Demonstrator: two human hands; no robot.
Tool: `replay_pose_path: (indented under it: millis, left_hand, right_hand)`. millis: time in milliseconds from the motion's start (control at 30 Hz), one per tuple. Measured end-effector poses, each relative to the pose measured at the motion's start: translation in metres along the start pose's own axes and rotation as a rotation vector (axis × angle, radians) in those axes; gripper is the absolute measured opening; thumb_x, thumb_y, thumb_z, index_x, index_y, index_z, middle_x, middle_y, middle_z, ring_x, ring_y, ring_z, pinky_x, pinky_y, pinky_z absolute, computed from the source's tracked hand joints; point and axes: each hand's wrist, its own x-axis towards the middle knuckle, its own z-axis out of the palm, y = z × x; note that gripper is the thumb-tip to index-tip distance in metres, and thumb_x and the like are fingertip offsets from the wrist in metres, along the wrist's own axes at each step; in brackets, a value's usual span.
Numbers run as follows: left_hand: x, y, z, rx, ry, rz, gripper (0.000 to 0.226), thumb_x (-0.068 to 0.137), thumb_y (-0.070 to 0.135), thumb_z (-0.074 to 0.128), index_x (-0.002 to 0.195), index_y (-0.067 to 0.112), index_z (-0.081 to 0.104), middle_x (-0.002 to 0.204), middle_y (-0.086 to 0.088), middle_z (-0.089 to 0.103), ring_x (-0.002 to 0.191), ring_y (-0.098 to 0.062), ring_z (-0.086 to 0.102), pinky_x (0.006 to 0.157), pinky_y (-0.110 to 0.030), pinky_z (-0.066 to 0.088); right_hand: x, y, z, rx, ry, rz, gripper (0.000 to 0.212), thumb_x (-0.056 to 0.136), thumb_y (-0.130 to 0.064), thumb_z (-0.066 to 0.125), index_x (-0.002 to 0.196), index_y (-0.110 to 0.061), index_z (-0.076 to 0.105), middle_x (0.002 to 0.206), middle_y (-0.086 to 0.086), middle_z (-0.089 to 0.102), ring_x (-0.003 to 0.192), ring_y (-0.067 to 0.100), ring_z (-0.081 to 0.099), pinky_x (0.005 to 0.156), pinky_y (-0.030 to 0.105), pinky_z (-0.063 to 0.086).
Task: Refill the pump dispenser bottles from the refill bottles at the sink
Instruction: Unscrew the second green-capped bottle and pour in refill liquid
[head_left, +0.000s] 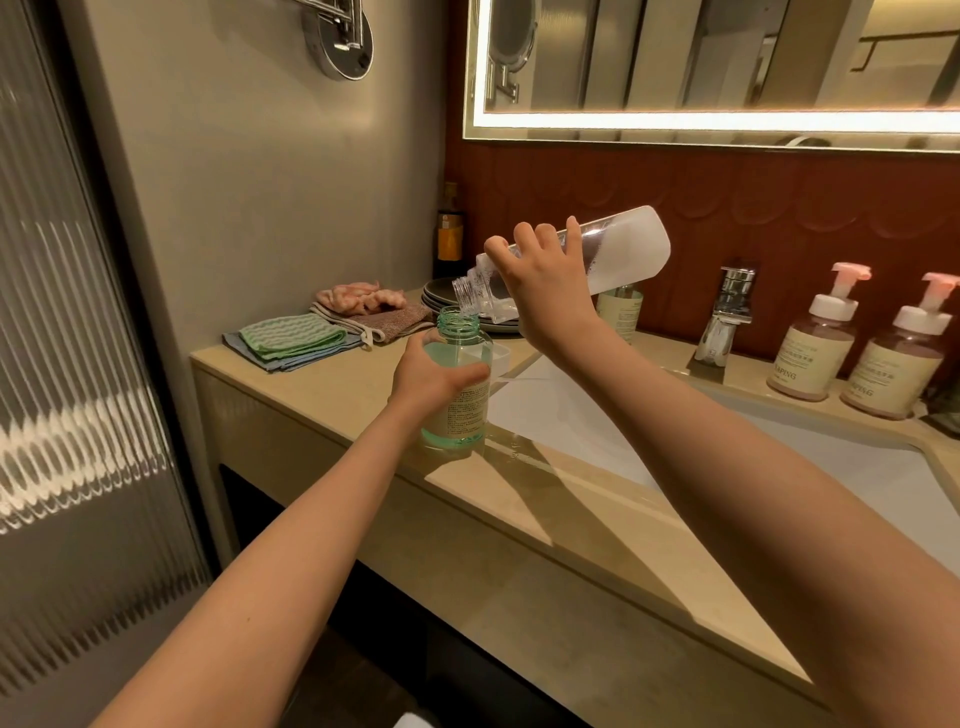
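Observation:
A clear green-tinted dispenser bottle (460, 364), its pump off and neck open, stands on the beige counter (519, 488) by the sink's left edge. My left hand (431, 382) is wrapped around its middle. My right hand (545, 286) holds a frosted clear refill bottle (628, 244) tipped mouth-down to the left, its threaded mouth just above the green bottle's neck. Clear liquid sits near the tipped bottle's neck.
Two pink-pump dispenser bottles (815, 343) (904, 358) stand at the right behind the white sink (831, 457), beside a chrome tap (727, 317). Another labelled bottle (621, 312) stands behind my right wrist. Folded cloths (291, 340) and stacked dark plates (441, 296) lie at the back left.

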Motion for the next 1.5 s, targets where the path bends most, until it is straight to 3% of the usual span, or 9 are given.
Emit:
replay_pose_path:
  millis: [1500]
  left_hand:
    - [0.0020,-0.0007,-0.0001,0.031,-0.004,-0.003,0.076,0.070,0.025,0.079,0.132,0.013,0.038,0.127,-0.007,0.053,0.111,-0.022,0.051,0.088,-0.032,0.042]
  right_hand:
    - [0.0007,-0.0013,-0.0078,-0.080,-0.015,-0.050,0.059,0.085,-0.006,0.056,0.136,-0.011,0.029,0.136,0.016,0.035,0.126,0.034,0.033,0.113,0.055,0.008]
